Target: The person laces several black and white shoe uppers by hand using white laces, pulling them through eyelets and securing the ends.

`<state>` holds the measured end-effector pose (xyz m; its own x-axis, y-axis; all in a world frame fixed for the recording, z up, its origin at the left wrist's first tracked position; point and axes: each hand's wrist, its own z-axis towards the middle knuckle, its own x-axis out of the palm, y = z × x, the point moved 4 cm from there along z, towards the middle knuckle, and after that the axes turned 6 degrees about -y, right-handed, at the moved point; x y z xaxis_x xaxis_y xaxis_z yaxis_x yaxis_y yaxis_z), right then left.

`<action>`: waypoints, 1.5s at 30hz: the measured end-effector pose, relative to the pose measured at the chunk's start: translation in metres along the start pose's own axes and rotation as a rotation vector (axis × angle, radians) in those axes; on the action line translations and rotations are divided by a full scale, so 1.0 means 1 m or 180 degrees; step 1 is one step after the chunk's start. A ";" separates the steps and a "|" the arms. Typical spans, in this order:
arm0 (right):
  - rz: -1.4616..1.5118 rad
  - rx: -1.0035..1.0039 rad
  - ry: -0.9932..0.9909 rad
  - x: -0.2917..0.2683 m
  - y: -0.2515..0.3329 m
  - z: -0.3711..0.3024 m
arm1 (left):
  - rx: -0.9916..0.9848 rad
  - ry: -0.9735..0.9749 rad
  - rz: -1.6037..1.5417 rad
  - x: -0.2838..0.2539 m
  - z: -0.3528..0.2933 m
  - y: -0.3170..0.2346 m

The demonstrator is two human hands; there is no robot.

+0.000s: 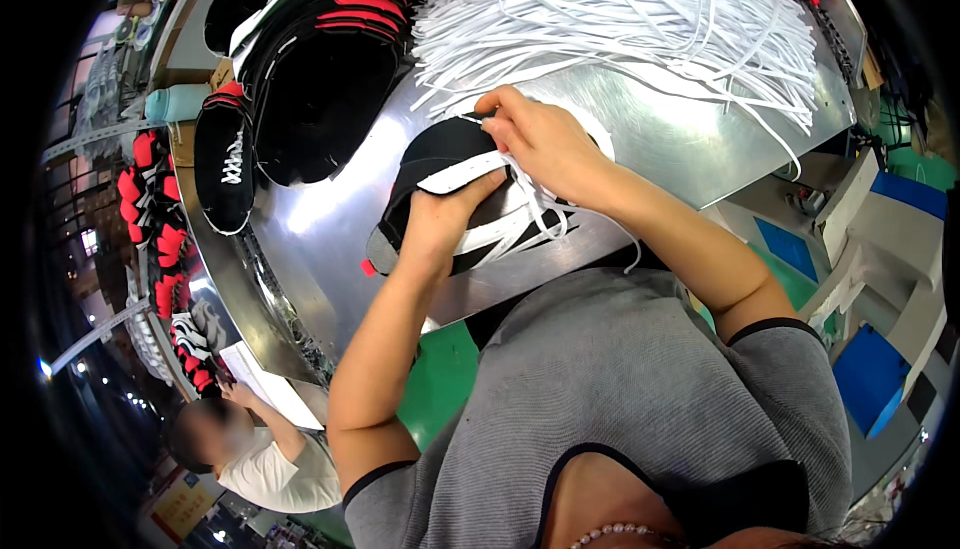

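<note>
A black and white shoe upper lies before me on the metal table, with a small red tab at its lower left. My left hand is closed on its side, thumb pressed along the white strip. My right hand is closed at the upper's far edge, its thumb and fingers pinched on a white shoelace. Loops of that lace cross the upper, and one loose end hangs toward my body. The fingertips of my left hand are partly hidden inside the upper.
A big heap of white shoelaces covers the far side of the metal table. Stacked black, white and red uppers stand at the left, beside a laced black upper. A person works at lower left; grey bins stand right.
</note>
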<state>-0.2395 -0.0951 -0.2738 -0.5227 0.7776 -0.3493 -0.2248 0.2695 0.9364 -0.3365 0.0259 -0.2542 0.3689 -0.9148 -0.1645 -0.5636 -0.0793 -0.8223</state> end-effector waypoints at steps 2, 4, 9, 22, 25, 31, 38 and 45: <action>-0.0062 0.0042 -0.0164 0.003 -0.008 0.003 | -0.0686 0.0034 -0.0093 0.001 -0.018 -0.014; -0.0072 0.0179 -0.0297 0.004 -0.013 0.005 | -0.0292 0.1098 -0.1043 -0.025 -0.041 -0.022; 0.0286 0.0410 -0.0470 -0.003 -0.012 0.004 | 0.1465 0.0724 -0.3826 -0.135 -0.148 -0.101; 0.1044 -0.0039 -0.0129 -0.041 0.022 -0.056 | 0.2891 -0.1025 0.2191 0.008 -0.059 -0.003; 0.0683 -0.0144 0.0146 -0.034 0.013 -0.081 | 0.2911 -0.1164 0.2302 0.007 -0.057 -0.007; 0.0442 -0.0023 0.0307 -0.029 0.009 -0.085 | 0.2548 -0.1043 0.2174 0.002 -0.052 -0.007; 0.0033 -0.0200 0.0404 -0.036 0.016 -0.077 | 0.2231 -0.1009 0.1790 0.002 -0.048 0.000; -0.0994 -0.0377 0.0255 -0.007 0.020 -0.074 | 0.2487 -0.0632 0.1648 0.018 -0.052 0.006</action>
<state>-0.3009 -0.1376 -0.2553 -0.4755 0.6197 -0.6243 -0.4756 0.4160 0.7751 -0.3721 -0.0115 -0.2337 0.3713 -0.6727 -0.6400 -0.0660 0.6684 -0.7408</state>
